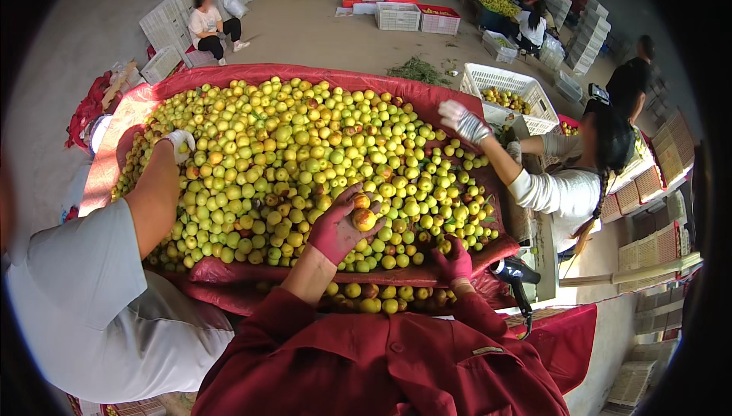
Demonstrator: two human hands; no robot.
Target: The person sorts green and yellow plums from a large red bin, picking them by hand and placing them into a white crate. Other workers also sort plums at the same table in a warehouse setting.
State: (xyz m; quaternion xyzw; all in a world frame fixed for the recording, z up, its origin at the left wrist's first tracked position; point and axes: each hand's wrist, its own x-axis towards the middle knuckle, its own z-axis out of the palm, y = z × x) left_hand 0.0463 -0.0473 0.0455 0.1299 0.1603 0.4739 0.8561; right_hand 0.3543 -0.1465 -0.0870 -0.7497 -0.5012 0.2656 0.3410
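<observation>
My left hand (343, 227), in a pink glove with bare fingertips, is palm up over a heap of fresh jujubes (251, 164). Two reddish-yellow jujubes (363, 220) rest in it, against the fingers. In another pink glove, my right hand (456, 260) reaches down to the near right edge of the heap. Its fingers curve by a yellow-green jujube (444, 246); whether they grip it is hidden. The fruit lies on red plastic sheeting (412, 81) with a raised rim. More jujubes (372, 305) sit in a strip below the near rim, close to my body.
At the left a co-worker's gloved hand (182, 144) touches the heap. On the right, another's striped glove (466, 121) hovers over its edge. Beyond stands a white plastic crate (509, 81) with jujubes. A black hair dryer-like device (517, 279) lies near the right corner.
</observation>
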